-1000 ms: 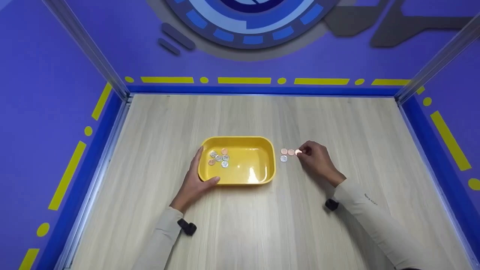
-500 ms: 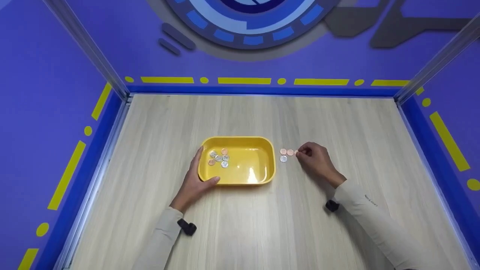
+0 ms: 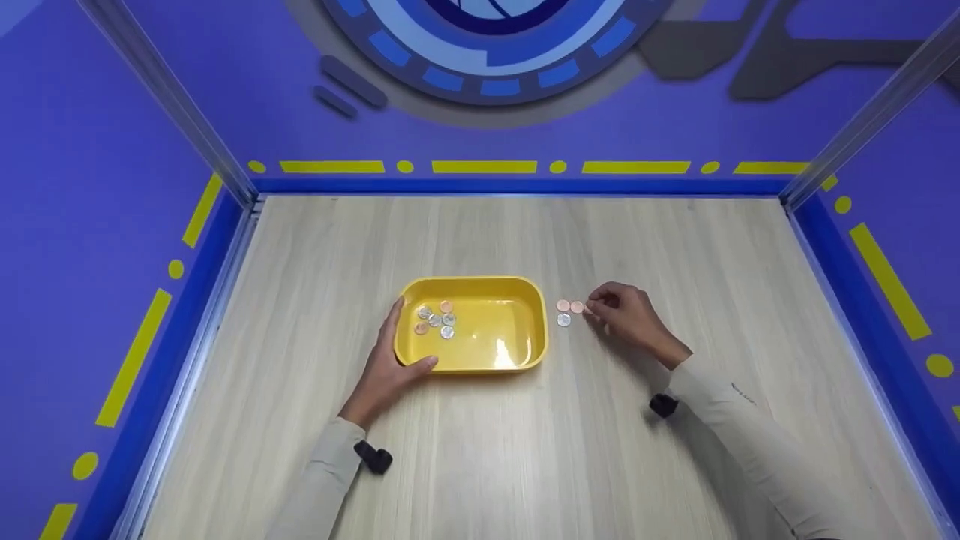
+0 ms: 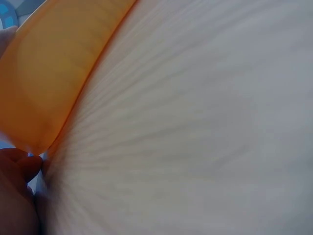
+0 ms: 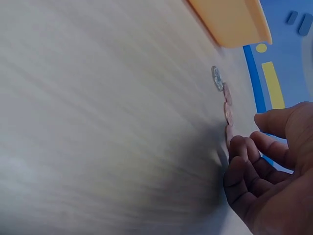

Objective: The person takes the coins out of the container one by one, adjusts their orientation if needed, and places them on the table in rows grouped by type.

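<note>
My left hand (image 3: 386, 375) grips the left end of a yellow tray (image 3: 487, 285), thumb over its front rim and fingers along its side. Inside lie copper coins (image 3: 446, 307) and silver coins (image 3: 448, 332), grouped on the left. Right of the tray, two copper coins (image 3: 577, 307) and a third by my fingertips form a row on the table. A silver coin (image 3: 563, 320) lies in front of the row's left end. My right hand (image 3: 630, 319) has fingertips at the third copper coin (image 5: 229, 135); in the right wrist view one digit stands apart from the others.
A wood-grain table (image 3: 480, 442) lies under everything. Purple-blue walls with yellow dashes (image 3: 484, 167) and metal corner posts enclose its back and sides. Black wrist cameras (image 3: 373, 456) sit at both sleeves.
The right hand has shifted slightly left, sliding the third copper coin against its neighbour, and its fingertips have loosened. The left hand and tray stay put; the head view has tilted slightly.
</note>
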### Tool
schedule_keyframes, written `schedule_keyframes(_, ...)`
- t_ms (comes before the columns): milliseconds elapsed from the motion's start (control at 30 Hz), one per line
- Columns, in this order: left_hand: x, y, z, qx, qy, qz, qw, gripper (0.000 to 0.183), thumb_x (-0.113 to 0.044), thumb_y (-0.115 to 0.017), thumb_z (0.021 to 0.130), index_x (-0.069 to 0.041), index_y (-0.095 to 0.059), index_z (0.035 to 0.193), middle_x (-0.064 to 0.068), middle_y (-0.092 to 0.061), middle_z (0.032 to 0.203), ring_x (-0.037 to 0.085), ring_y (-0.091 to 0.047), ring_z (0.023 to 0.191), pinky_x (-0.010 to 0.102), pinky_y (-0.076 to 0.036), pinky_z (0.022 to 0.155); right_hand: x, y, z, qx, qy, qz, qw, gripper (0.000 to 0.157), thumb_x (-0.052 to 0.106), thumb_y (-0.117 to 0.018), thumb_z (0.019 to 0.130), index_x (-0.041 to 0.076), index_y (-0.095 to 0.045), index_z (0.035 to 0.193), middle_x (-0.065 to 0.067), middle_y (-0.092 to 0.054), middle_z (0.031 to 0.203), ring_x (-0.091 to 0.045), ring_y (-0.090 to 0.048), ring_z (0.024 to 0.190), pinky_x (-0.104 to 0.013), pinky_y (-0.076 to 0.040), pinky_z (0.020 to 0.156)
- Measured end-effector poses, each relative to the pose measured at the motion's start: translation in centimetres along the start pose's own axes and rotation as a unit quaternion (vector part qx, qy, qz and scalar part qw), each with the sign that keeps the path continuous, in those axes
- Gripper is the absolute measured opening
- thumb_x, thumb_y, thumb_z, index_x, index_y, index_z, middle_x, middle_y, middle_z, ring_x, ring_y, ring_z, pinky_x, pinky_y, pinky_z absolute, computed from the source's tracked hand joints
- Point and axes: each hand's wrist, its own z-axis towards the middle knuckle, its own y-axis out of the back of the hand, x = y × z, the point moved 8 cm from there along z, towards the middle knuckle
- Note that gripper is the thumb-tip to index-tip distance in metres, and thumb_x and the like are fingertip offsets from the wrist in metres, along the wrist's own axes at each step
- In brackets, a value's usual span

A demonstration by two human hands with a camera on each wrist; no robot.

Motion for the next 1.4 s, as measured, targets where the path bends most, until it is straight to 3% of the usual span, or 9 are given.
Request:
schedule_keyframes(500, 0.2, 0.1, -0.1, 0.002, 0.003, 0.006, 1.0, 0.122, -0.04, -0.092, 0.089, -0.039, -0.009, 0.178, 0.002, -0.026, 0.18, 0.024, -0.041, 0.156, 0.05, -0.031, 0.127, 5.6, -1.5, 0.6, 0.005, 0.05, -0.014, 0.999, 0.011, 0.009, -0.076, 0.102, 0.001, -0.079, 0.11, -0.01, -0.076, 0.101, -0.023, -0.064, 0.088, -0.021, -0.052, 0.074)
schedule_keyframes(733, 0.1, 0.1, -0.1, -0.001, 0.002, 0.008, 1.0, 0.121, -0.036, -0.092, 0.089, -0.036, -0.011, 0.179, 0.007, -0.029, 0.179, 0.027, -0.046, 0.152, 0.05, -0.034, 0.124, 8.1, -2.8, 1.2, 0.031, 0.088, -0.008, 0.996, 0.011, 0.008, -0.076, 0.102, 0.0, -0.08, 0.109, -0.009, -0.077, 0.098, -0.021, -0.067, 0.087, -0.022, -0.054, 0.073)
schedule_keyframes(1400, 0.0, 0.1, 0.1, -0.002, -0.01, 0.007, 0.9999, 0.122, -0.036, -0.092, 0.089, -0.033, -0.01, 0.179, 0.004, -0.024, 0.182, 0.028, -0.037, 0.159, 0.051, -0.03, 0.128, 13.0, -6.5, 3.0, 0.113, 0.158, -0.043, 0.98, 0.016, 0.011, -0.077, 0.103, -0.002, -0.08, 0.112, -0.011, -0.078, 0.104, -0.022, -0.067, 0.09, -0.029, -0.056, 0.082)
